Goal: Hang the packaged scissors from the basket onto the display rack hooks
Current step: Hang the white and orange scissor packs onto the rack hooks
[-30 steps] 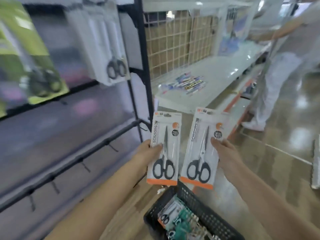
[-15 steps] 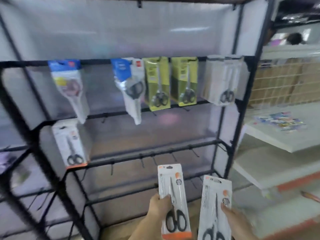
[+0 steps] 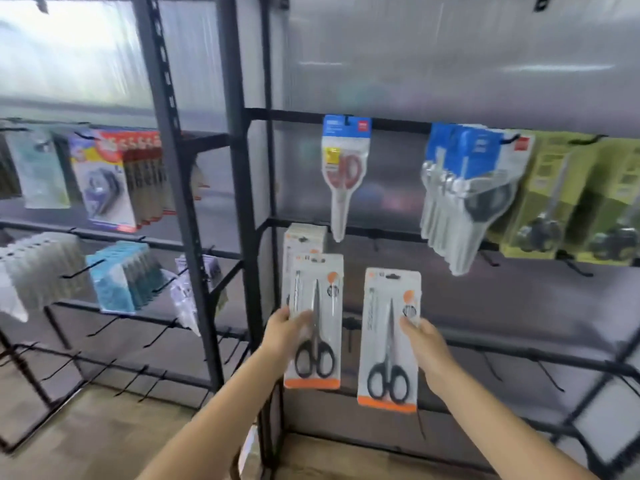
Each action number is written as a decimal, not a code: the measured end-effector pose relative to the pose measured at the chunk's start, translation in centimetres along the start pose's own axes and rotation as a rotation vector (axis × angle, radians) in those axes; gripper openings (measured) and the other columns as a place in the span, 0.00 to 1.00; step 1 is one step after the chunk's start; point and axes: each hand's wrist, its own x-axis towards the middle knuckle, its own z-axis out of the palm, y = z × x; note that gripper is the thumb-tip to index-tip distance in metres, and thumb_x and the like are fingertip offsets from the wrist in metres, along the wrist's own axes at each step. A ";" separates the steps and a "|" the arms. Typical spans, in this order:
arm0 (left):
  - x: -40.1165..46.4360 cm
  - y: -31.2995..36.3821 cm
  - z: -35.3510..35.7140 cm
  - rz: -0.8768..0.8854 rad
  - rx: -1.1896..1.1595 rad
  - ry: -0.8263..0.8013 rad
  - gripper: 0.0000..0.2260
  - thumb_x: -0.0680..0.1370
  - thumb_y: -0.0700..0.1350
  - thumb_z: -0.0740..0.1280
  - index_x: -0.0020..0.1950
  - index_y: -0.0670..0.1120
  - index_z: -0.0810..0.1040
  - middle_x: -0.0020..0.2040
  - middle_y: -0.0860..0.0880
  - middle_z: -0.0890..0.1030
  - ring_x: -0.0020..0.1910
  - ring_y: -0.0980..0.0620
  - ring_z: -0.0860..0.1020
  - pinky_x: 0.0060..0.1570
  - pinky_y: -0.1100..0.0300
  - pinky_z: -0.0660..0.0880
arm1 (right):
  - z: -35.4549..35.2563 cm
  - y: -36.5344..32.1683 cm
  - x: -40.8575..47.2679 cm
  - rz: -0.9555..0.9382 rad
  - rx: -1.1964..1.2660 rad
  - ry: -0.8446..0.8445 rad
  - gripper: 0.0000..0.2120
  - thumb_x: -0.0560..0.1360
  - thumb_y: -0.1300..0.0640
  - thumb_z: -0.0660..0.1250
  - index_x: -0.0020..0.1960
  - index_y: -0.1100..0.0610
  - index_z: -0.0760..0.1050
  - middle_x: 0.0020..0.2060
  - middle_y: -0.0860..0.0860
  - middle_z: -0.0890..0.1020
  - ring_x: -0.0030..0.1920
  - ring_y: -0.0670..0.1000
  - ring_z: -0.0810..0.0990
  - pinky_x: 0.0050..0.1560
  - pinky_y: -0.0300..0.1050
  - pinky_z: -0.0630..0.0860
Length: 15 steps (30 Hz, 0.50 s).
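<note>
Rack: the big black display rack [image 3: 242,202] stands in front, with bars and small hooks [image 3: 491,259] sticking out toward the person.
Hung packs: blue, white and green packs hang on the far bars; one pack like the held ones [image 3: 303,237] already hangs just behind the left hand's pack.
Left pack: the left scissors pack [image 3: 313,320] is held upright close to the rack, near that hung pack.
Right pack: the right scissors pack [image 3: 389,336] is held upright just to the right, a bit lower.
Left hand: the left hand [image 3: 287,332] has its fingers clamped on the left pack's side edge.
Right hand: the right hand [image 3: 420,336] has its fingers clamped on the right pack's right edge.
How it handles: I think each pack is light, flat, stiff card with smooth plastic; hold the side and aim the top hole at a hook.
Hard to see: the basket is out of view, the picture is blurry, and the hook tips near the packs are hard to make out.
</note>
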 end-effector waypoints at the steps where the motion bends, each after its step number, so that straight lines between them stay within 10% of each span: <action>1: 0.5 0.7 -1.2 0.011 0.013 0.027 0.09 0.77 0.38 0.66 0.57 0.38 0.76 0.50 0.42 0.82 0.45 0.47 0.80 0.44 0.55 0.78 | 1.7 -0.6 0.8 -0.006 0.011 -0.020 0.10 0.81 0.54 0.59 0.58 0.57 0.72 0.53 0.50 0.78 0.53 0.51 0.75 0.54 0.46 0.70; 5: 1.6 1.7 -5.2 0.018 0.055 0.138 0.15 0.78 0.40 0.66 0.59 0.30 0.71 0.48 0.43 0.80 0.35 0.54 0.75 0.27 0.71 0.72 | 7.4 -1.5 3.2 -0.029 0.050 -0.077 0.11 0.81 0.53 0.58 0.60 0.57 0.71 0.57 0.50 0.75 0.57 0.52 0.73 0.56 0.45 0.68; 15: 3.8 0.3 -9.1 -0.060 0.064 0.125 0.02 0.78 0.39 0.65 0.50 0.41 0.75 0.41 0.47 0.79 0.37 0.53 0.78 0.26 0.68 0.74 | 14.7 0.6 5.8 -0.036 -0.086 -0.010 0.11 0.81 0.54 0.58 0.56 0.61 0.70 0.52 0.54 0.75 0.51 0.50 0.71 0.50 0.43 0.66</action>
